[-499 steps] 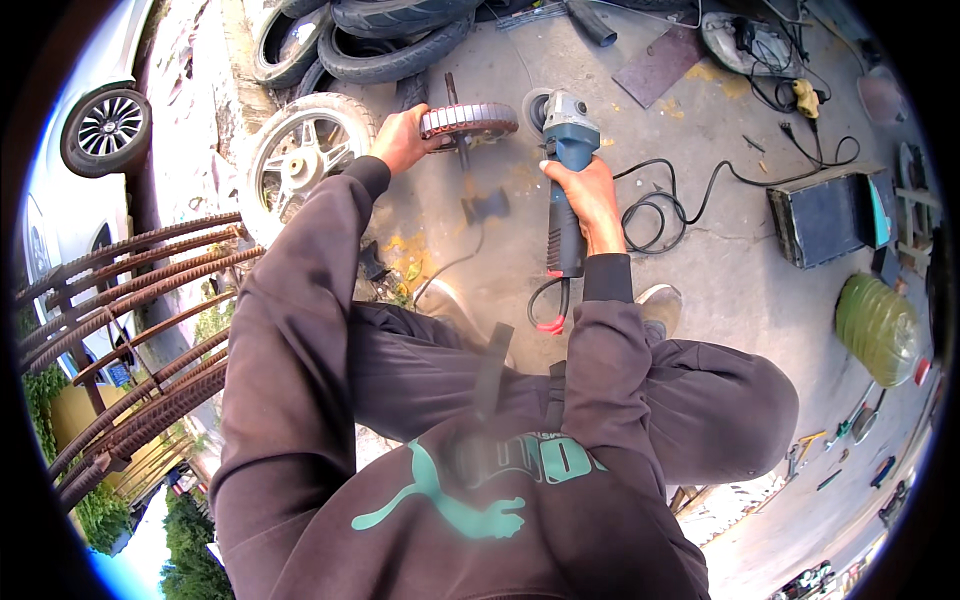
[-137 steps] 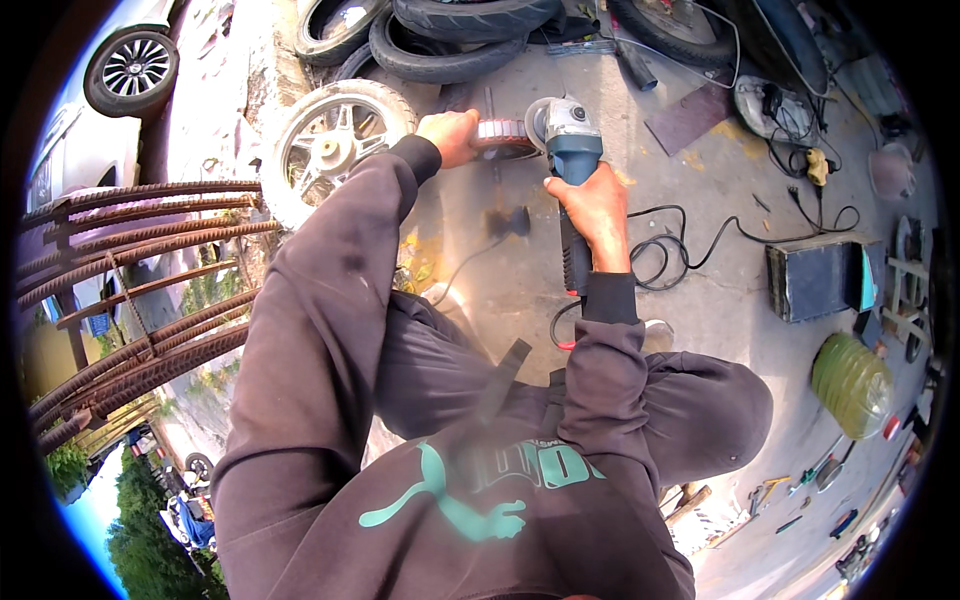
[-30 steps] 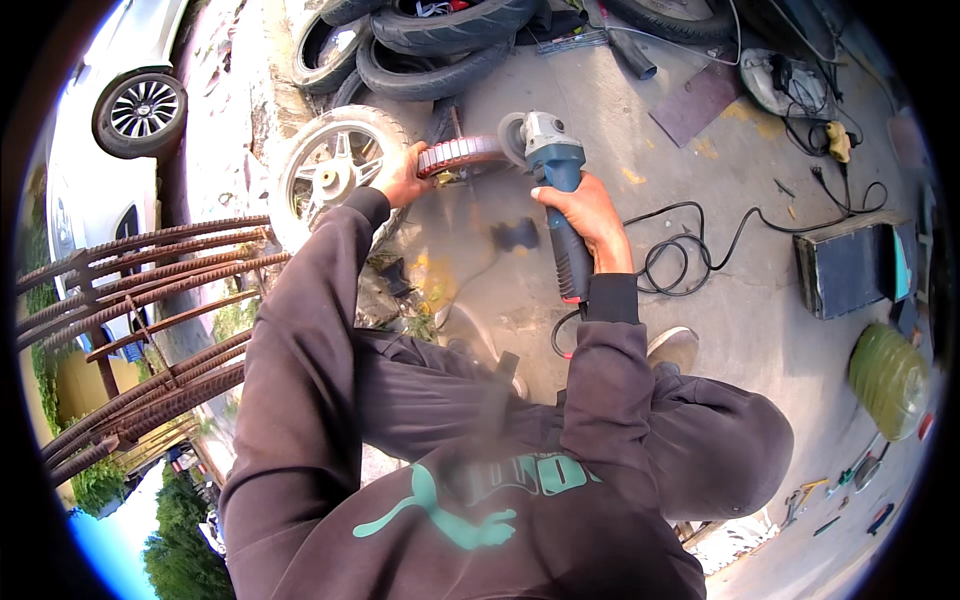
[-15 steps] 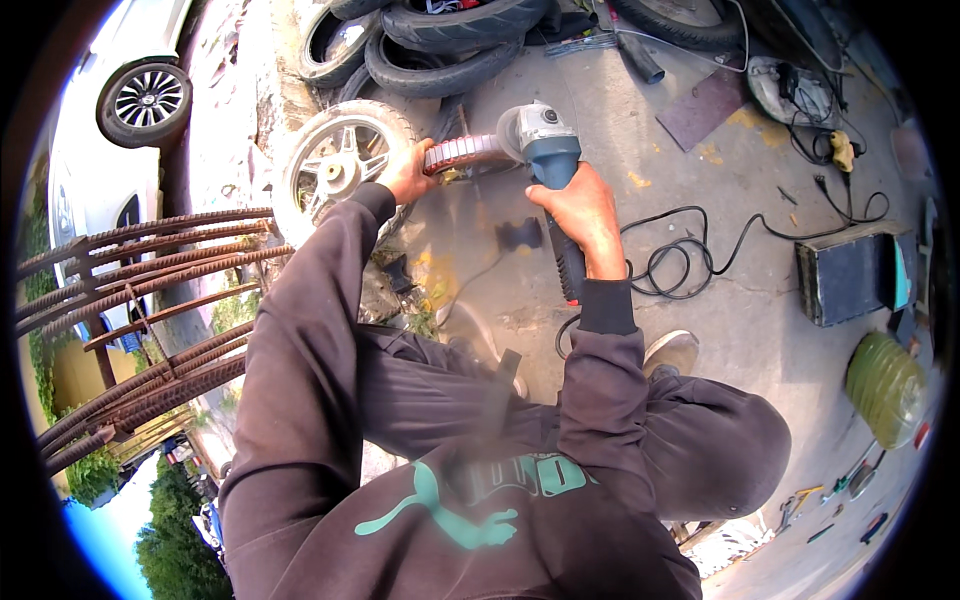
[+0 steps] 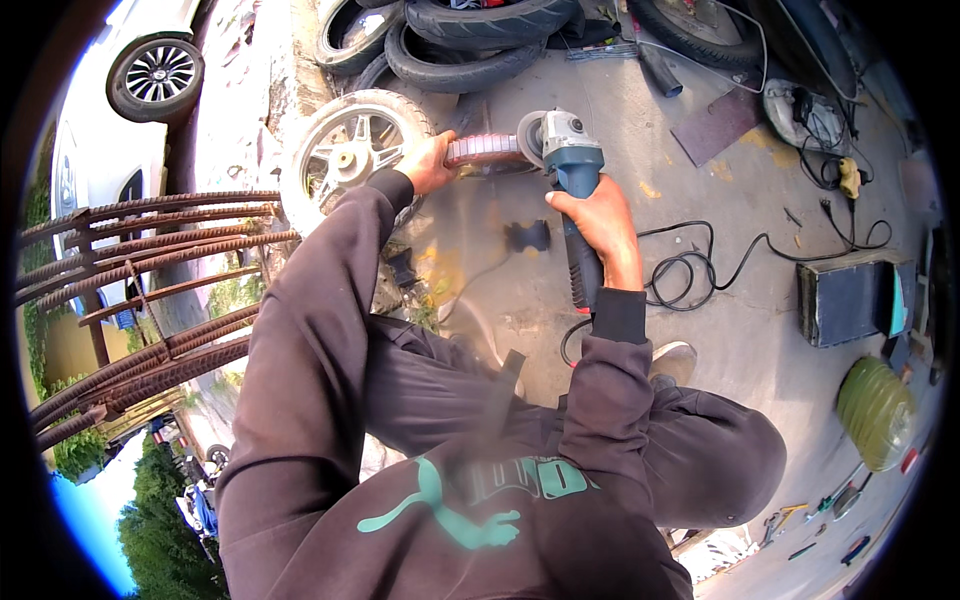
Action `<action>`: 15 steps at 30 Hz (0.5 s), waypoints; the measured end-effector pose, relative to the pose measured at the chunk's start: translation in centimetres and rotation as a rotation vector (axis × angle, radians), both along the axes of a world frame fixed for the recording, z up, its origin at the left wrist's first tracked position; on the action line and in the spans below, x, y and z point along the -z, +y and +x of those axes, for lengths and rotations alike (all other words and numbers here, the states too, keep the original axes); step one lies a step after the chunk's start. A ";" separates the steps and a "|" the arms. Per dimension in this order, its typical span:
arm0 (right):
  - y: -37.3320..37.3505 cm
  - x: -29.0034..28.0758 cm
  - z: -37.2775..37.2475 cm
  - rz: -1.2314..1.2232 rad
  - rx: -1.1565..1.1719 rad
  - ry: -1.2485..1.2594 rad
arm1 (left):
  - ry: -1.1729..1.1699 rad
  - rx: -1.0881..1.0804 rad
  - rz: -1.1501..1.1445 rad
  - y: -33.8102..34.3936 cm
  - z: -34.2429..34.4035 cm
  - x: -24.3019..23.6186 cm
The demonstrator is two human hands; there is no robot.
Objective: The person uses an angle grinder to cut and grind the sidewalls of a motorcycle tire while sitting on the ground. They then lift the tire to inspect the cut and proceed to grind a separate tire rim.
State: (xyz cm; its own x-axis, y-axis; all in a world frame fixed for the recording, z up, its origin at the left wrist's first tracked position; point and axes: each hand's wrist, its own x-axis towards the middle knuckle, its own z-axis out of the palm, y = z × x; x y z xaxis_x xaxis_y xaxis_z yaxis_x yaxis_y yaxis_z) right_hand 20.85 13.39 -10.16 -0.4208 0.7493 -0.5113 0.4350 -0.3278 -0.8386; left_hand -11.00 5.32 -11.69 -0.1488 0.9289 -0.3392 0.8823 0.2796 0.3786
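Note:
My left hand (image 5: 428, 165) is closed on the near-left end of a curved, reddish band-like piece (image 5: 485, 150) with pale segments along its upper face; its exact kind I cannot make out. My right hand (image 5: 604, 222) wraps round the blue body of an angle grinder (image 5: 575, 172) with a silver gear head. The grinder's round disc (image 5: 531, 138) is at the right end of the curved piece; whether it touches is unclear. Behind my left hand stands a pale spoked wheel with a tyre (image 5: 345, 158).
Several black tyres (image 5: 465, 65) are heaped at the far side. A black power cord (image 5: 715, 275) coils on the concrete to the right, near a dark open box (image 5: 850, 300). Rusty rebar (image 5: 150, 280) juts in from the left. A greenish plastic jug (image 5: 875, 413) lies at right.
The whole view has shifted slightly, so hands, grinder and surroundings appear farther right. Both hands keep their grips, and the disc remains at the right end of the curved piece.

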 end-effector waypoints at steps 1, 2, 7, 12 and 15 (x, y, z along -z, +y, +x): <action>-0.2 -0.4 -0.2 0.026 -0.011 -0.015 | -0.001 0.002 -0.001 0.1 0.2 -0.1; -0.3 -0.9 -0.3 0.037 -0.021 -0.030 | -0.001 0.006 -0.002 0.1 0.2 -0.2; -1.2 -3.0 -1.4 0.193 -0.047 -0.136 | 0.069 0.044 0.007 0.4 0.6 -0.2; -2.0 -4.4 -2.7 0.341 -0.107 -0.277 | 0.108 0.079 -0.014 1.4 1.9 -1.1; -2.3 -4.8 -3.0 0.372 -0.118 -0.297 | 0.126 0.083 -0.032 1.6 2.3 -1.4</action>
